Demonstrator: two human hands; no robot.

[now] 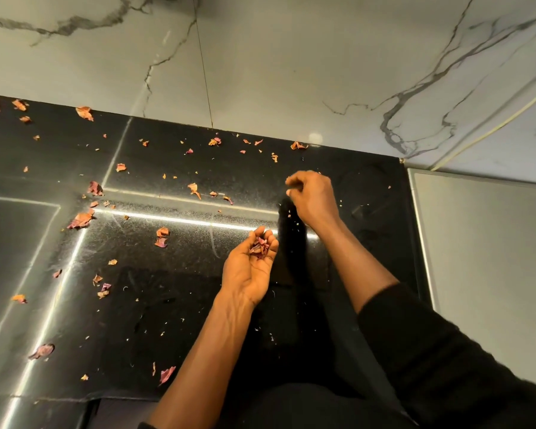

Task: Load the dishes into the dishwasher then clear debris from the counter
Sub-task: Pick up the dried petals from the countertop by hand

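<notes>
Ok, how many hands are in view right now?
2. The left hand is palm-up above the black counter, cupping petals. The right hand is beyond it, nearer the wall, fingertips pinched; whether they hold anything is unclear.

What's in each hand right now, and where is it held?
The left hand cups a heap of dried petals in its curled fingers, palm up. The right hand has its fingertips pinched together; whether they hold a scrap cannot be told.
</notes>
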